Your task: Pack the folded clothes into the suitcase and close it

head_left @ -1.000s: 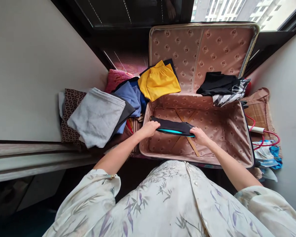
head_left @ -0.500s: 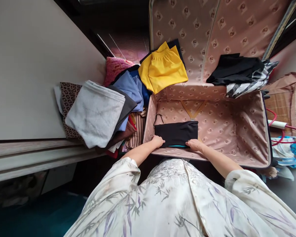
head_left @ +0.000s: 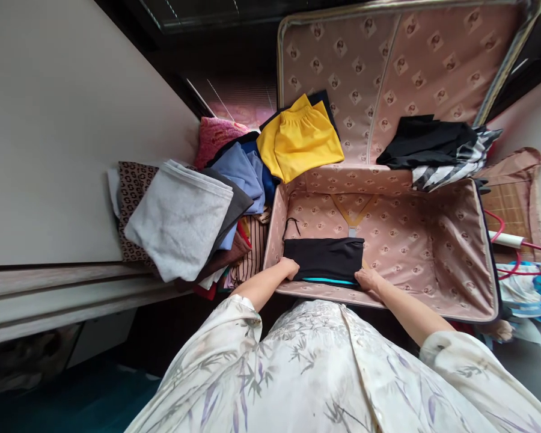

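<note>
A folded black garment (head_left: 323, 257) with a turquoise strip along its near edge lies flat in the left part of an open suitcase (head_left: 397, 234). My left hand (head_left: 290, 269) is closed on the garment's near left corner. At the near right corner, the fingers of my right hand (head_left: 368, 279) are curled on its edge; the fingertips are partly hidden. A thin black cord (head_left: 293, 225) shows just behind the garment. Yellow straps (head_left: 352, 219) joined by a clip lie against the suitcase's pink patterned lining.
Yellow shorts (head_left: 304, 138) rest over the suitcase's back left edge, black clothes (head_left: 426, 141) over its back right. The raised lid (head_left: 342, 54) stands behind. Piled clothes, topped by a light grey cloth (head_left: 180, 216), are on the left. A pink cable (head_left: 534, 243) lies at the right.
My right hand has shifted slightly right along the garment's near edge, to its corner. The left hand stays at the left corner. The whole scene sits a little lower in view.
</note>
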### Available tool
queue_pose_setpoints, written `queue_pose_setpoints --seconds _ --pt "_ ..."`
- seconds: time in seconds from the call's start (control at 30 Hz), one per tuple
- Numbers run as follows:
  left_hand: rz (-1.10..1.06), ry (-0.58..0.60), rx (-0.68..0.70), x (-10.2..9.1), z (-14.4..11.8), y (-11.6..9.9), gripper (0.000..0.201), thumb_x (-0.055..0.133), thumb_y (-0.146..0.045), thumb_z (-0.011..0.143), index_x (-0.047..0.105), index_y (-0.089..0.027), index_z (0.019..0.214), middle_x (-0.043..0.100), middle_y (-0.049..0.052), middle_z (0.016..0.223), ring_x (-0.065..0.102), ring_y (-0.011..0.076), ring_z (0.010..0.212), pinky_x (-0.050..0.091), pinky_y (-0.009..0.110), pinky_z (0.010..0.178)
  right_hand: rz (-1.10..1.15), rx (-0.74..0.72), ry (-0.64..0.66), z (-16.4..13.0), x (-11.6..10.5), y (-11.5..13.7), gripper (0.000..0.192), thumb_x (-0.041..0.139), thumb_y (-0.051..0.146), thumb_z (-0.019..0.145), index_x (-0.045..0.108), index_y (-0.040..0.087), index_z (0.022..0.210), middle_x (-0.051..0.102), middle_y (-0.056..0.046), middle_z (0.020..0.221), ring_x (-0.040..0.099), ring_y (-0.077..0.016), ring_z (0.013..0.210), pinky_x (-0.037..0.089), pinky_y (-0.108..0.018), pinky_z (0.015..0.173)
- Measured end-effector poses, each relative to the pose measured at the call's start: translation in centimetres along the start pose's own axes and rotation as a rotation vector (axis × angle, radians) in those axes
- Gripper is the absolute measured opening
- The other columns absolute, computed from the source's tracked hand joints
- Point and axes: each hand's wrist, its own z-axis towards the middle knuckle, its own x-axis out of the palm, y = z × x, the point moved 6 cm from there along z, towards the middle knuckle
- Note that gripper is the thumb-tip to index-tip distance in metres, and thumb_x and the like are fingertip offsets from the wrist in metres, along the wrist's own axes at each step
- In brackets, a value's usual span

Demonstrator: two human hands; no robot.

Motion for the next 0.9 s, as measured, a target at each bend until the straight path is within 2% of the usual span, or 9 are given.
queue_pose_setpoints --seconds 0.1,0.17,0.23,0.33,0.4,0.53,0.7,0.8,0.9 --pt "0.038 -0.031 -0.005 -3.2 -1.0 0.3 0.039 0.082 -0.027 0.074 0.075 -0.021 0.112 0.075 0.014 0.112 0.072 0.0305 0.105 0.057 0.04 0.091 0.069 0.052 -0.043 -0.8 -1.1 -1.2 0.025 0.068 0.007 0.076 0.073 0.015 0.099 0.076 -0.018 0.102 0.075 -0.0293 0.099 0.053 -0.032 0.077" --pt "0.041 -0.146 0.021 -6.9 -1.9 0.5 0.038 0.067 -0.034 0.091 0.068 -0.021 0.127 0.069 0.016 0.128 0.067 0.0295 0.117 0.054 0.04 0.098 0.118 0.075 -0.101 -1.5 -2.2 -1.7 0.027 0.065 0.01 0.08 0.071 0.017 0.106 0.076 -0.016 0.103 0.075 -0.0282 0.098 0.05 -0.03 0.075" --pt "0.034 -0.414 0.029 -12.0 -3.3 1.0 0.042 0.053 -0.035 0.1 0.058 -0.02 0.139 0.06 0.016 0.14 0.059 0.0291 0.128 0.049 0.041 0.105 0.168 0.084 -0.171 -2.5 -3.2 -1.9 0.025 0.061 0.015 0.087 0.067 0.018 0.111 0.076 -0.014 0.104 0.074 -0.0257 0.099 0.048 -0.029 0.075" --pt "0.032 -0.942 -0.063 -20.2 -6.2 2.5 0.053 0.056 -0.037 0.1 0.048 -0.017 0.148 0.052 0.02 0.147 0.05 0.0332 0.134 0.041 0.045 0.112 0.235 0.073 -0.258 -4.2 -4.0 -1.6 0.022 0.054 0.02 0.094 0.063 0.019 0.114 0.076 -0.01 0.102 0.072 -0.021 0.097 0.045 -0.026 0.079" --pt "0.043 -1.123 -0.164 -24.2 -7.2 3.8 0.062 0.062 -0.035 0.097 0.044 -0.014 0.153 0.046 0.022 0.152 0.042 0.0368 0.14 0.036 0.049 0.116 0.31 0.054 -0.306 -5.3 -3.9 -1.1 0.02 0.053 0.021 0.094 0.061 0.019 0.112 0.076 -0.008 0.096 0.071 -0.0192 0.092 0.044 -0.025 0.079" --pt "0.051 -1.078 -0.262 -29.4 -5.9 6.1 0.062 0.051 -0.02 0.099 0.038 -0.013 0.159 0.038 0.021 0.161 0.03 0.0375 0.15 0.028 0.052 0.12 0.504 0.015 -0.366 -6.8 -2.9 0.0 0.016 0.054 0.019 0.09 0.06 0.019 0.105 0.074 -0.006 0.086 0.068 -0.0189 0.082 0.042 -0.026 0.075" --pt "-0.02 -1.048 -0.27 -33.2 -5.5 8.6 0.049 0.026 -0.012 0.103 0.06 -0.015 0.139 0.063 0.018 0.135 0.056 0.0292 0.126 0.04 0.044 0.107 0.608 0.022 -0.397 -8.4 -1.8 0.1 0.015 0.053 0.02 0.087 0.06 0.022 0.099 0.072 -0.003 0.079 0.067 -0.0197 0.078 0.043 -0.028 0.073" --pt "-0.028 -1.207 -0.242 -35.9 -7.9 8.9 0.041 0.029 -0.016 0.104 0.066 -0.013 0.122 0.067 0.018 0.123 0.059 0.03 0.119 0.043 0.045 0.103 0.686 0.007 -0.445 -9.3 -1.9 -0.3 0.011 0.051 0.024 0.087 0.059 0.023 0.095 0.071 -0.003 0.077 0.067 -0.0207 0.075 0.046 -0.03 0.073" --pt "0.002 -1.422 -0.15 -38.2 -12.6 7.4 0.035 0.034 -0.022 0.104 0.066 -0.015 0.117 0.067 0.017 0.12 0.059 0.0305 0.12 0.044 0.045 0.104 0.726 -0.006 -0.568 -10.3 -3.6 -0.5 0.012 0.051 0.029 0.088 0.06 0.023 0.095 0.068 -0.003 0.075 0.065 -0.0216 0.072 0.049 -0.033 0.071"
